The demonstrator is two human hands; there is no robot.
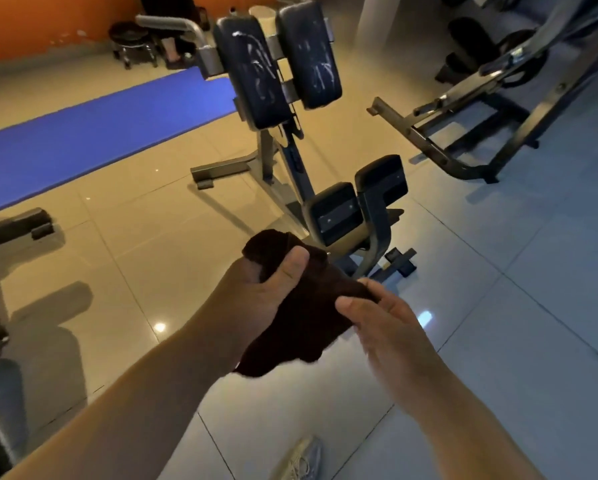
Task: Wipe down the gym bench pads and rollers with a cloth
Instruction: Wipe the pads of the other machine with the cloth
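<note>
a dark cloth is held in mid-air above the tiled floor, near the bench's lower pads. the left hand clutches its bunched top; the right hand pinches its right edge. streaked upper pads stand beyond.

Dark brown cloth, white-streaked black pads.

blue mat on floor | stool by orange wall | sneaker | weight machine right

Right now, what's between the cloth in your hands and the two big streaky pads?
In the head view, two small dark pads and the bench's slanted post stand between cloth and streaky pads.
</note>
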